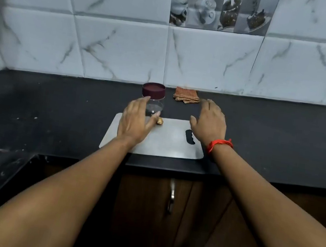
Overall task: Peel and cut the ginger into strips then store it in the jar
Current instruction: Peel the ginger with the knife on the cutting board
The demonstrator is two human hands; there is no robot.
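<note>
A view from a person's head, looking down along two bare forearms that reach over a black counter against a wall of white marbled tiles.

A flat metal board lies on the counter near its front edge. A small knob of ginger, unpeeled and whole, sits on the board's far edge, left of the middle. Just behind the board stands a clear jar, upright, with a dark red lid on it.

The left hand is over the left part of the board, palm down, fingers straight and a little spread, holding nothing. Its fingertips overlap the jar's lower left side; whether they touch it cannot be told. Its thumb tip is just beside the ginger.

The right hand is over the board's right end, palm down, fingers loosely spread and holding nothing. A red thread is tied round its wrist.

A folded orange-brown cloth lies by the wall, to the right of the jar. Below the counter is a brown cabinet door with a metal handle.
</note>
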